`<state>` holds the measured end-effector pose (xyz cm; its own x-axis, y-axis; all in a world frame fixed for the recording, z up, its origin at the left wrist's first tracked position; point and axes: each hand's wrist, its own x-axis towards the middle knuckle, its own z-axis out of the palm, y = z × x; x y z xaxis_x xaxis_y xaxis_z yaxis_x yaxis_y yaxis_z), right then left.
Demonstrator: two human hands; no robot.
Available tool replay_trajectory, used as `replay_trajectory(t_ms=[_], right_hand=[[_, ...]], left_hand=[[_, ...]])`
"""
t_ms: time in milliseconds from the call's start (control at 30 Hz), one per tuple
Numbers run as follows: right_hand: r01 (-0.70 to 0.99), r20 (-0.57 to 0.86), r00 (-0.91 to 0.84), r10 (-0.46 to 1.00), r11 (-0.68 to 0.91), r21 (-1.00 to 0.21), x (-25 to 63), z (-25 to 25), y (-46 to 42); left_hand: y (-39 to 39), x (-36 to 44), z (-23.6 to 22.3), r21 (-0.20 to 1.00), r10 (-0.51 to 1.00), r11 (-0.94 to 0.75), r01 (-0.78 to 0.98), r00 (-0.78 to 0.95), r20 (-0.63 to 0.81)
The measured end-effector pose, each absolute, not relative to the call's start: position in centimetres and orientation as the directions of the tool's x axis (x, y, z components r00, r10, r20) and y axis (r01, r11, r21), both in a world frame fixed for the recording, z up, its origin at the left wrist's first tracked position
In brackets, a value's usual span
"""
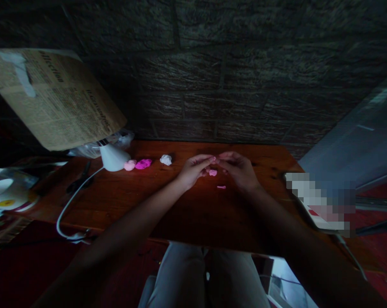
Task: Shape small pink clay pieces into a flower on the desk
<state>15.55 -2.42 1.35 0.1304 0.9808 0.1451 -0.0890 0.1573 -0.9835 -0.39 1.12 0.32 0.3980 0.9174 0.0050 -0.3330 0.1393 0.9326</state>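
Pinched a pink clay bit (pixel 214 158) between left hand (pixel 193 171) and right hand (pixel 240 168), seemingly mid-shaping. Had pink strip (pixel 221 187) apparently formed, pink lump (pixel 213 173) left over.

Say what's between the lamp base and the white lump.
Head view: a pale pink lump, then a bright pink lump.

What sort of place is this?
It looks like a corner of a home, perhaps a living room or bedroom, though the pictures cannot settle which. A lamp with a newsprint-patterned shade stands on a wooden table, against a dark wall patterned like stone blocks.
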Motion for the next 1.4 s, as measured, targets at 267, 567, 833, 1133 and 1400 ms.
replay_trajectory(t_ms=[267, 567, 833, 1133, 1400], right_hand=[[-0.082, 0.194, 0.117, 0.974, 0.204, -0.975, 15.61, 0.92, -2.3], [-0.073, 0.186, 0.136, 0.973, 0.197, -0.978, 15.54, 1.05, -2.47], [-0.065, 0.207, 0.154, 0.966, 0.219, -0.974, 15.66, 1.05, -2.32], [-0.028, 0.202, 0.088, 0.975, 0.205, -0.978, 15.55, 0.83, -2.37], [-0.026, 0.182, 0.078, 0.98, 0.184, -0.983, 15.58, 0.93, -2.36]], left_hand=[[1.03, -0.48, 0.57, 0.914, 0.891, 0.218, -0.343, 0.452, -0.043], [1.17, -0.51, 0.29, 0.927, 0.902, 0.149, -0.344, 0.431, 0.014], [1.08, -0.25, 0.19, 0.949, 0.878, 0.088, -0.302, 0.473, 0.069], [1.26, -0.59, 0.11, 0.955, 0.892, 0.079, -0.284, 0.447, 0.059], [0.84, -0.38, 0.57, 0.939, 0.88, 0.124, -0.32, 0.472, 0.044]])
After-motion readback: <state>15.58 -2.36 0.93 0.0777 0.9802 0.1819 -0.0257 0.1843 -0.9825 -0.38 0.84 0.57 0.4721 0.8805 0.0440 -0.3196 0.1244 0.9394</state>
